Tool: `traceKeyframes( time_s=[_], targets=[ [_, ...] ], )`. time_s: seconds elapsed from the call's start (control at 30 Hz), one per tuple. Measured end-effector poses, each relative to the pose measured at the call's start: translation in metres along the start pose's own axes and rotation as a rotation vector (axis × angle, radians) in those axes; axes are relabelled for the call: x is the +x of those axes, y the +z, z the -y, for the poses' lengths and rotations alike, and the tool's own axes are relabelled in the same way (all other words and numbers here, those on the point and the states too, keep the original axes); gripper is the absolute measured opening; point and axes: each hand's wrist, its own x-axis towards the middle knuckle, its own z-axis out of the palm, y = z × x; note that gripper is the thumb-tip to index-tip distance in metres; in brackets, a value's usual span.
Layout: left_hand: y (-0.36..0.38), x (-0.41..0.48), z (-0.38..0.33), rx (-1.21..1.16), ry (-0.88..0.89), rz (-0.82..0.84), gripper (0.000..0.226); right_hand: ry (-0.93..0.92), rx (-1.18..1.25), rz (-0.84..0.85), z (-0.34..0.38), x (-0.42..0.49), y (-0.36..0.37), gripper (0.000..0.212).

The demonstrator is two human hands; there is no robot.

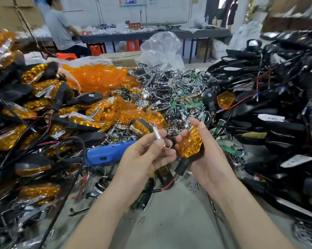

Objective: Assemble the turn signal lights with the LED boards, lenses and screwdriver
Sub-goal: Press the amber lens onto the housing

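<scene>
Your right hand (203, 155) grips a turn signal light (190, 143) just right of frame centre: a glossy, faceted amber lens on a matte black stem. It stands nearly upright, lens up, stem (red wire (167, 186) trailing) angled toward lower left. Your left hand (144, 157) pinches a thin chrome strip (158, 134).

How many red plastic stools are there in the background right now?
3 red plastic stools: one by the seated person at left, two at the long dark table. More may be hidden behind the parts piles.
</scene>
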Motion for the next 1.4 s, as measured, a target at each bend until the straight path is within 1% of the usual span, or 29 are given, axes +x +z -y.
traceKeyframes(
  time_s=[0.13, 0.43, 0.57, 0.67, 0.77, 0.83, 1.0, 1.07, 1.13, 1.3, 1.4],
  targets=[
    [0.001, -0.002, 0.0, -0.022, -0.025, 0.031, 0.026, 0.016, 0.013, 0.012, 0.001, 0.0, -0.001, 0.041],
    [0.002, -0.004, 0.001, -0.025, -0.053, 0.078, 0.026, 0.034, 0.014, 0.01, 0.003, -0.003, -0.003, 0.038],
    [0.001, -0.005, 0.001, 0.002, -0.036, 0.096, 0.026, 0.031, 0.012, 0.012, 0.002, -0.003, -0.004, 0.034],
    [0.0, -0.005, -0.001, 0.074, 0.015, 0.093, 0.027, 0.041, 0.046, 0.022, 0.001, -0.002, -0.005, 0.03],
    [-0.001, -0.004, 0.0, 0.128, 0.044, 0.078, 0.037, 0.052, 0.07, 0.032, 0.0, -0.002, -0.006, 0.025],
    [-0.002, -0.003, 0.001, 0.193, 0.062, 0.051, 0.033, 0.035, 0.054, 0.041, 0.0, -0.002, -0.007, 0.023],
    [-0.001, -0.005, 0.003, 0.339, 0.112, 0.067, 0.028, -0.007, 0.037, 0.029, 0.0, -0.002, -0.008, 0.027],
    [0.002, -0.007, 0.002, 0.44, 0.159, 0.09, 0.025, 0.002, 0.063, 0.003, 0.0, -0.001, -0.008, 0.026],
    [0.004, -0.009, 0.003, 0.546, 0.2, 0.111, 0.026, 0.012, 0.088, -0.003, 0.0, 0.0, -0.008, 0.024],
    [0.004, -0.012, 0.009, 0.734, 0.248, 0.075, 0.03, 0.007, 0.112, 0.023, 0.002, -0.002, -0.005, 0.023],
    [0.008, -0.014, 0.011, 0.791, 0.296, 0.06, 0.03, 0.021, 0.111, 0.031, 0.003, -0.005, -0.003, 0.027]
  ],
)
